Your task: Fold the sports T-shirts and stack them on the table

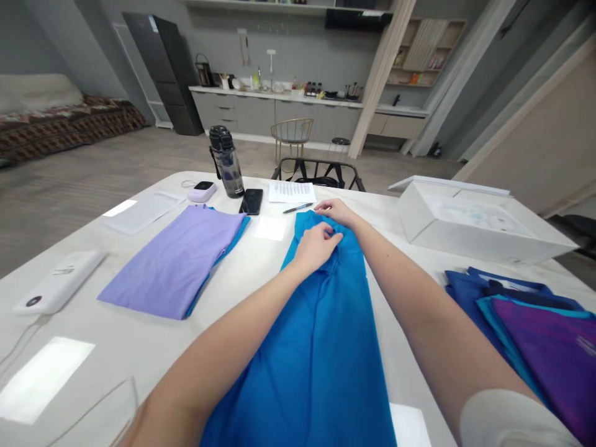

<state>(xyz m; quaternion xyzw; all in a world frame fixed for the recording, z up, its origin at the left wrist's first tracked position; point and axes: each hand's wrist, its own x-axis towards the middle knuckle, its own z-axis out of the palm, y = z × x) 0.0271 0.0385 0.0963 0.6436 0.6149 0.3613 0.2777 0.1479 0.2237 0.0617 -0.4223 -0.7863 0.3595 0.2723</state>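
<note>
Both our hands on the far end of the blue cloth

Left to right across the white table (130,347): we have a white device (63,282) with a cable, then a clear sleeve (144,212). Lilac cloth (174,261) next, lying flat over a blue piece (242,226) that shows along its right edge. Beyond it, a lilac gadget (202,192), an upright bottle (226,164) and a phone (252,202). Then paper (292,192), pen (298,208) just in front.

The blue cloth (344,341) runs lengthwise, mid-table, from our near edge to the pen. Our left hand (319,246) is on it near the far end, fingers curled, thumb close to them; can't tell if they pinch fabric. Our right hand (338,212) is just beyond, at the far edge, fingers bent down to the cloth; grip can't be told either.

Far right: open white box (470,241), clothes pile (465,292) nearer us, purple piece (549,347) on top.
</note>
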